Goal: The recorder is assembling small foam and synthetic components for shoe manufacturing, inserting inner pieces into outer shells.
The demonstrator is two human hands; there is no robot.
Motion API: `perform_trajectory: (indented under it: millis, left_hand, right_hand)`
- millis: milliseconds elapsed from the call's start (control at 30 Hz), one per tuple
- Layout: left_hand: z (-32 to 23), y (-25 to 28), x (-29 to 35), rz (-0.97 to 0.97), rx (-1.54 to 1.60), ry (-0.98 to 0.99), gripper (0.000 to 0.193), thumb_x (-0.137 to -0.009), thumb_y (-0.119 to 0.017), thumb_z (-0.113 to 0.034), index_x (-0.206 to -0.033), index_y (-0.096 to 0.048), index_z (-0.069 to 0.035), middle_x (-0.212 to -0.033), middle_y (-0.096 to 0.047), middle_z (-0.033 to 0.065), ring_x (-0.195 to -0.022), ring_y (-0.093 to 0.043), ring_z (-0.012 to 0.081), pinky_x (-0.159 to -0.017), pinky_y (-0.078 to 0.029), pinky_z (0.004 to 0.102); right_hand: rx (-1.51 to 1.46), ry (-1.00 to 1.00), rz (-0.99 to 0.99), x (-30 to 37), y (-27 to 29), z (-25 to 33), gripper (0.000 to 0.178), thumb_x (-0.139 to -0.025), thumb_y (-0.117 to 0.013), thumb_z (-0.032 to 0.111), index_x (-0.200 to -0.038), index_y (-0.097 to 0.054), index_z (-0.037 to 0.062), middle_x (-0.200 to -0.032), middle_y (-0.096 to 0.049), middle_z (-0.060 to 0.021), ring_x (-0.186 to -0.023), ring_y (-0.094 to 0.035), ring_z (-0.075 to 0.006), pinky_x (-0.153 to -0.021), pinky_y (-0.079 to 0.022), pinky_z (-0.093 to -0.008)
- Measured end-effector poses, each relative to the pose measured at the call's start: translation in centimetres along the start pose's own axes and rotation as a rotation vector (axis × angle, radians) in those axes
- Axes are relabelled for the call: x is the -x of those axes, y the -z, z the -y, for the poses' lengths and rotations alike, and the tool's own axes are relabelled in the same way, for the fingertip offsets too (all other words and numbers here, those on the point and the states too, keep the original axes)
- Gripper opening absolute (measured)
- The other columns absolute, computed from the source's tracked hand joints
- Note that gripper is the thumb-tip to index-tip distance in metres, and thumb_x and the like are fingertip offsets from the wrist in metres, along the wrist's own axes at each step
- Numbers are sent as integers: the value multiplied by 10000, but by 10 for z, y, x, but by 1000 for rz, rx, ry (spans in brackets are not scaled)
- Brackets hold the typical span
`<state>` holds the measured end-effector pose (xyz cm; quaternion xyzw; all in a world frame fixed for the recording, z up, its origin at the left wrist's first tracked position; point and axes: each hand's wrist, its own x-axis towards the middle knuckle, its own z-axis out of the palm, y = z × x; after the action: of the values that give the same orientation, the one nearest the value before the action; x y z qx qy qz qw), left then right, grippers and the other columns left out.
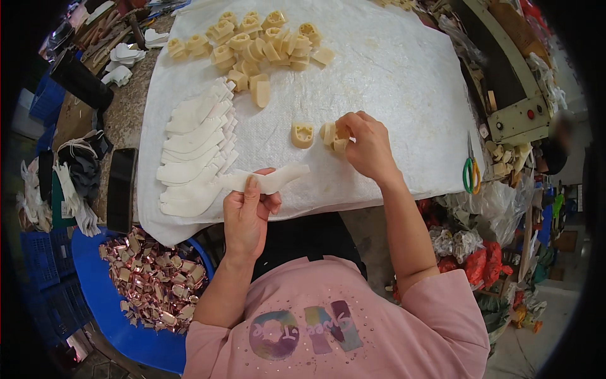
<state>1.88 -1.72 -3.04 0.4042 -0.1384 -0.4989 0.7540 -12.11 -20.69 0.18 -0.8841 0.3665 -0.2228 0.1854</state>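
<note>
My left hand [248, 211] is closed, pinching a curved white strip [282, 179] of leather-like sheet between thumb and fingers near the table's front edge. My right hand [368, 144] has its fingers closed around a beige block [340, 144] that looks like a hollow shoe heel; the fingers partly hide it. Another such piece [326, 132] lies against it on the left. A single beige shoe heel [302, 135] stands between my two hands. Overlapping white cut pieces [196, 155] lie fanned out left of my left hand, close to the held strip.
A pile of beige heels [259, 47] lies on the white sheet [391, 82] at the far side. Scissors [471, 172] with green and orange handles rest at the right edge. A dark phone [122, 189] lies at left, above a blue tub [95, 271] of shiny pinkish pieces [158, 278].
</note>
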Motion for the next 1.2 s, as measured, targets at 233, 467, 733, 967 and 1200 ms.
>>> perform_trajectory:
  millis: [233, 467, 733, 967, 1200]
  left_hand:
    - [4, -8, -9, 111, 20, 11, 342, -991, -417, -258, -1120, -536, 36, -891, -610, 83, -743, -562, 138, -633, -434, 259]
    - [12, -44, -34, 75, 53, -2, 381, -999, -385, -247, -1216, -455, 59, -1064, -590, 162, -898, -596, 197, -719, -456, 292]
    - [-1, -18, -8, 11, -27, 51, 367, -1002, -363, -209, -1228, -446, 67, -807, -582, 103, -673, -518, 130, -605, -418, 251]
    - [-8, 0, 11, 85, -104, 36, 358, -993, -398, -203, -1171, -510, 86, -896, -602, 111, -719, -531, 129, -634, -417, 249]
    - [-10, -23, 25, -48, -119, -115, 354, -979, -462, -193, -1148, -552, 104, -1034, -627, 129, -891, -581, 115, -777, -471, 245]
  right_hand:
    - [-151, -132, 117, -8, 6, -16, 163, -703, -594, -19, -858, -623, 19, -796, -650, -123, -757, -626, -259, -699, -495, -330]
    - [-772, -376, 193, 44, -9, -21, 259, -802, -607, 18, -1059, -582, -4, -945, -634, -100, -831, -588, -150, -771, -490, -290]
    - [166, 67, -190, 66, -2, -17, 312, -793, -589, 15, -1104, -583, 21, -1019, -588, -135, -1004, -520, -302, -821, -431, -363]
    - [-726, -213, 16, 73, 13, 28, 297, -790, -629, -27, -1079, -575, 14, -1013, -593, -116, -941, -582, -245, -793, -473, -330]
    - [-833, 422, -244, 70, -27, 76, 381, -766, -607, -89, -1112, -537, 54, -1029, -616, -153, -883, -593, -285, -754, -485, -331]
